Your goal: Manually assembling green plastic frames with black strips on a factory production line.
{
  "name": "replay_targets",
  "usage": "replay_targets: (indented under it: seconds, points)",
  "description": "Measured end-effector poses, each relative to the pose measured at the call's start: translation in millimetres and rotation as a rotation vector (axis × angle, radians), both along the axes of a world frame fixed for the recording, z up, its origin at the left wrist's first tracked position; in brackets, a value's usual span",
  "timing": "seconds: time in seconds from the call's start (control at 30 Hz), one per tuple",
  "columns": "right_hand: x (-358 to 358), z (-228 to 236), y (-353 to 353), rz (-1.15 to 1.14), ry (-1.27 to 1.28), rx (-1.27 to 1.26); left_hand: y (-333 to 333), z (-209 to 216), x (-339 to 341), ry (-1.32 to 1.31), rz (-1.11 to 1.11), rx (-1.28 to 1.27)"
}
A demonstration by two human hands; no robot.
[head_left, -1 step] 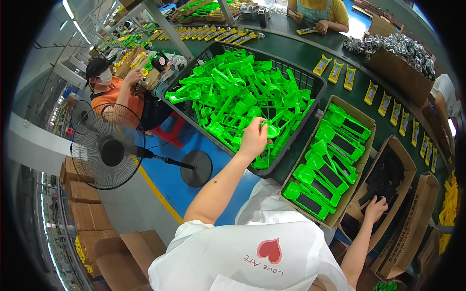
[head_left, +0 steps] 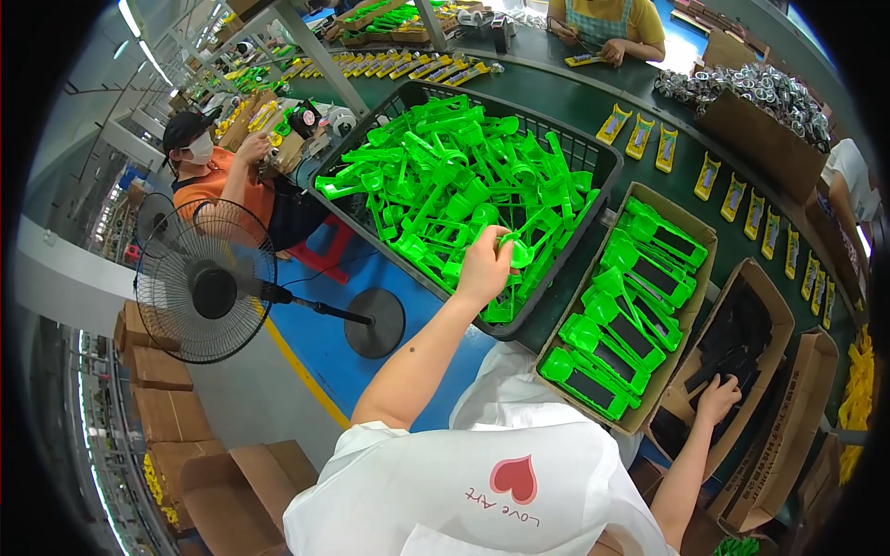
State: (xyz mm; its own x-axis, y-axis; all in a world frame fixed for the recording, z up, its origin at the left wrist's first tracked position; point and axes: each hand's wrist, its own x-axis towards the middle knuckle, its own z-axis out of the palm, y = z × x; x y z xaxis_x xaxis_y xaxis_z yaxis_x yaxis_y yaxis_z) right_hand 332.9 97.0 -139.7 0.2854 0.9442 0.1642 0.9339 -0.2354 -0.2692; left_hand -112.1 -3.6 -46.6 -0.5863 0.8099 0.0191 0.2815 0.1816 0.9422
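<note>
My left hand (head_left: 486, 267) is over the near side of a black plastic crate (head_left: 607, 171), its fingers closed on the rounded end of a bright green plastic piece (head_left: 521, 252). A heap of similar green plastic parts (head_left: 436, 185) fills the crate; some have long handles and cup-like ends. To the right, my right hand (head_left: 718, 400) reaches into a cardboard box of black strips (head_left: 732, 338). Its fingers are curled on a black strip (head_left: 706, 382), partly hidden by the hand. Between the hands, a long carton (head_left: 549, 357) holds green parts with black strips (head_left: 640, 334) set in them.
Yellow packaged pieces (head_left: 640, 136) lie spaced along the green belt (head_left: 681, 190). Metal rings (head_left: 751, 97) are piled at the far right. A standing fan (head_left: 213, 287) is at left, near a person in orange (head_left: 222, 176). Another person (head_left: 630, 28) works across the belt.
</note>
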Motion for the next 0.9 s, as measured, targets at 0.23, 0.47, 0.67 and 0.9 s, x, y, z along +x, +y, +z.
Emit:
replay_targets:
  seconds: [0.23,0.47,0.67,0.9]
  points:
    - [16.3,-16.5,-0.7,0.146,0.109,0.219,-7.1,-6.3,6.3,-0.763,-0.129,-0.044]
    - [8.5,5.4,2.3,0.077,0.763,-0.026,-24.8,19.7,14.0,-1.123,-0.213,0.204]
    - [-20.9,60.9,-33.3,0.004,1.327,-0.135,-17.8,27.0,45.2,-1.137,-0.391,0.17]
    - [-100.9,131.5,-60.7,0.494,1.33,-0.574,-12.6,29.4,79.0,-1.158,-0.475,0.104]
